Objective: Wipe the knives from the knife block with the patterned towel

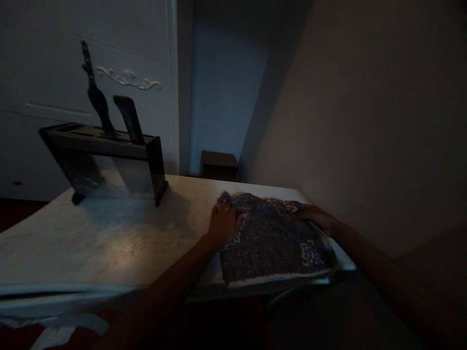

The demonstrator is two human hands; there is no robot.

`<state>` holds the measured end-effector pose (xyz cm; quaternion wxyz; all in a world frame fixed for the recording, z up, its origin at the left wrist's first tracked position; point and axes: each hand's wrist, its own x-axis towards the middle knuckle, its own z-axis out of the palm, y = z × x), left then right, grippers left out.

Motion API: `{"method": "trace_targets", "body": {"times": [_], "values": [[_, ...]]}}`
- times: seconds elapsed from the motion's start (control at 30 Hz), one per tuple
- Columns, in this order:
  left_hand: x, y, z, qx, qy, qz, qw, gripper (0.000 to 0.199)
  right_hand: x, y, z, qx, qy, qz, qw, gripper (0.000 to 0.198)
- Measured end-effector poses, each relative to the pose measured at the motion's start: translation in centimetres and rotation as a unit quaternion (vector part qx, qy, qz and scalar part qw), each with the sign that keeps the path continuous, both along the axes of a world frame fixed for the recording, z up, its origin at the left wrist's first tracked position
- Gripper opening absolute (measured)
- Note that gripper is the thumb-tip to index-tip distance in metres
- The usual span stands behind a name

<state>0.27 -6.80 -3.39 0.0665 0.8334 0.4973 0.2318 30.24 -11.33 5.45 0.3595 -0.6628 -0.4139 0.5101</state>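
A dark grey cloth [273, 243] with pale patterned patches and a light hem lies at the right end of the table, its front edge reaching the table's front edge. My left hand [223, 222] rests on the cloth's left edge, fingers stretched out and thumb apart, with a ring on one finger. At the far right edge of the cloth, my right hand [318, 217] lies with its fingers extended onto the fabric; dim light hides part of them. Small folds run along the cloth's back edge between the hands.
On the left of the pale marble-look table [120, 248] stands a knife block [104, 146] with clear sides, holding a broad-bladed knife [128, 119] and another dark-handled tool [98, 99]. A white panelled door [146, 43], a small brown box-like cabinet [219, 159] and a wall [357, 112] lie beyond.
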Motion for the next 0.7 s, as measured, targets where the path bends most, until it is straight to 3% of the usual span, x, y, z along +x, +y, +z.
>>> {"method": "trace_targets", "body": {"times": [0.1, 0.2, 0.4, 0.47, 0.6, 0.7], "values": [[-0.1, 0.0, 0.2, -0.008, -0.015, -0.01, 1.0, 0.054, 1.7, 1.0, 0.3, 0.057, -0.183, -0.062, 0.979, 0.034], [-0.1, 0.0, 0.6, -0.002, -0.022, -0.031, 0.999, 0.049, 3.4, 2.1, 1.6, 0.092, -0.349, -0.083, 0.929, 0.022], [-0.1, -0.2, 0.9, 0.0, 0.0, -0.096, 0.995, 0.046, 7.0, 3.4, 4.5, 0.066, -0.643, -0.044, 0.762, 0.01], [-0.1, -0.3, 1.0, 0.003, 0.013, -0.116, 0.993, 0.043, 7.5, 3.3, 5.3, 0.035, -0.688, -0.034, 0.724, 0.012], [-0.1, -0.3, 0.7, 0.015, 0.024, -0.134, 0.991, 0.035, 5.7, 2.7, 6.2, 0.037, -0.711, -0.034, 0.701, 0.026], [0.0, -0.1, 0.3, 0.024, 0.027, -0.14, 0.99, 0.029, 1.5, 2.4, 5.1, 0.09, -0.696, 0.02, 0.712, 0.041]]}}
